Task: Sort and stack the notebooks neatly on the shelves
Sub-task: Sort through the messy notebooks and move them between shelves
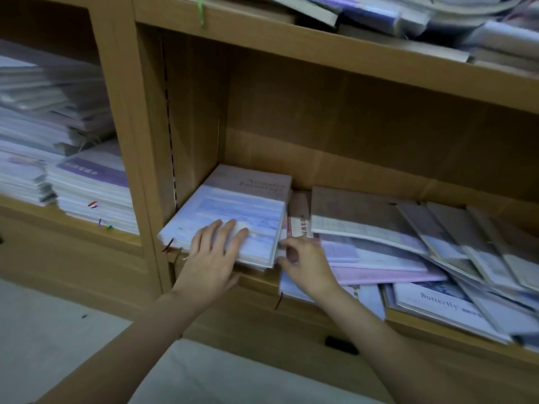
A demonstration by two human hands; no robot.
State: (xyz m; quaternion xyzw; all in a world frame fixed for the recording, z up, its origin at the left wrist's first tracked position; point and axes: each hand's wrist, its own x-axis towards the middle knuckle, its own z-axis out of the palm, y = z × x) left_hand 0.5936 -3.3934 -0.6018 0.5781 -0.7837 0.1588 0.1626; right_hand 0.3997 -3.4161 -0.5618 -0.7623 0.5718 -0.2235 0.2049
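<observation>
Head view looks down into a wooden shelf (291, 48) with several compartments. In the middle compartment, a stack (233, 217) of notebooks sits against the left wall, its top cover pale blue and white, with a beige notebook (256, 179) showing at the far end beneath it. The left hand (217, 252) lies flat on the near part of the stack, fingers straight and spread, thumb under the near edge by the shelf lip. The right hand (303, 263) is just right of the stack, its fingers curled at the stack's near right corner; whether they pinch the edge or only touch it is hard to tell. The two hands are close together, apart by the stack's corner.

Right of the stack, loose notebooks (393, 243) lie fanned and overlapping across the compartment floor, some hanging over the near edge. One near cover reads "Butterfly" (440, 300). A pink notebook (388, 275) lies among them. The left compartment holds tall piles (58, 158) of white and purple notebooks. The upper shelf carries a messy heap (408, 13).
</observation>
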